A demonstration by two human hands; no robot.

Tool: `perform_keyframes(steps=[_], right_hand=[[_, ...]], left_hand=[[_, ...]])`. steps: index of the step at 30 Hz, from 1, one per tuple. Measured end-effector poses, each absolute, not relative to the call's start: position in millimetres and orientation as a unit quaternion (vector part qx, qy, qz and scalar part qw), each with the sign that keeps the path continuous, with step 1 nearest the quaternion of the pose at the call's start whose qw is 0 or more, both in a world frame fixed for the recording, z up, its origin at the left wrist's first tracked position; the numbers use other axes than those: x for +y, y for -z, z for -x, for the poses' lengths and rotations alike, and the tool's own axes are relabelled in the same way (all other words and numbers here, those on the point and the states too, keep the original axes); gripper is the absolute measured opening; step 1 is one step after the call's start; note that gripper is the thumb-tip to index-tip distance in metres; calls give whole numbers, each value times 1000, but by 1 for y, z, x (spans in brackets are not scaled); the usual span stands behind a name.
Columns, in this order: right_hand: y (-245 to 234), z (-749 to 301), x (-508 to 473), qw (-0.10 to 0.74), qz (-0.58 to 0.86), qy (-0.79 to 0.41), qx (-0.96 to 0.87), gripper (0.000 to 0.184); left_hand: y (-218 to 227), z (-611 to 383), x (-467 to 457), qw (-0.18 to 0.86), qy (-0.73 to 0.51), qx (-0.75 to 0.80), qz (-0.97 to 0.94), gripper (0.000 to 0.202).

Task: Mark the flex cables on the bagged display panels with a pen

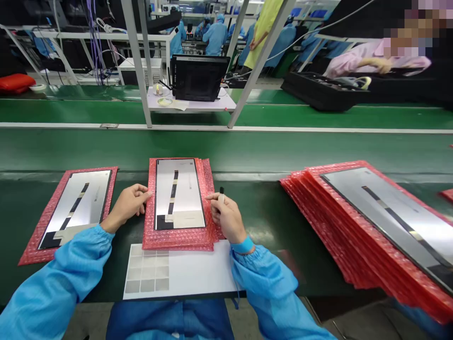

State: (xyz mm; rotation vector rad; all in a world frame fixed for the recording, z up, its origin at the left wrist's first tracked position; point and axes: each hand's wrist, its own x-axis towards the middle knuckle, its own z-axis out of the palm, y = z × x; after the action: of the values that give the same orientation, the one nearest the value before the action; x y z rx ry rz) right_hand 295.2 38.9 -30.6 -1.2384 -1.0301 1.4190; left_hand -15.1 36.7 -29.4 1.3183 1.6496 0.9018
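A display panel (184, 189) with a silver back and a dark ribbon strip lies on red bubble-wrap bags (208, 179) in front of me. My left hand (130, 204) is at the left edge of the top bag, thumb and fingers closed on that edge. On the other side, my right hand (228, 217) grips a slim pen-like tool (221, 194) with a black end and a pale body; its lower part is hidden in the fingers. The right index finger reaches to the bag's right edge. Left of my left hand, a second panel (79, 203) rests on its own red bubble wrap (38, 241).
A tall stack of red bubble-wrap bags (339, 226) with a panel (389, 203) on top stands at right. A white sheet with grey label squares (148, 271) lies at the table's front edge. Beyond are metal posts (136, 61), a monitor (200, 78) and co-workers.
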Motion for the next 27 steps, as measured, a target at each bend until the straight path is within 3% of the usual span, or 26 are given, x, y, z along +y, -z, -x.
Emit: perform_keyframes(steps=[3, 9, 19, 27], right_hand=[[30, -300, 41, 388, 550, -532, -514, 24], [25, -303, 41, 335, 574, -477, -576, 33], [16, -296, 40, 357, 512, -579, -524, 31], [19, -297, 30, 342, 485, -689, -416, 50]], left_hand=[[31, 10, 41, 434, -369, 656, -495, 50], [32, 4, 36, 436, -372, 653, -495, 50], [34, 2, 35, 412, -360, 660, -516, 51], [37, 6, 35, 355, -352, 677, -540, 47]])
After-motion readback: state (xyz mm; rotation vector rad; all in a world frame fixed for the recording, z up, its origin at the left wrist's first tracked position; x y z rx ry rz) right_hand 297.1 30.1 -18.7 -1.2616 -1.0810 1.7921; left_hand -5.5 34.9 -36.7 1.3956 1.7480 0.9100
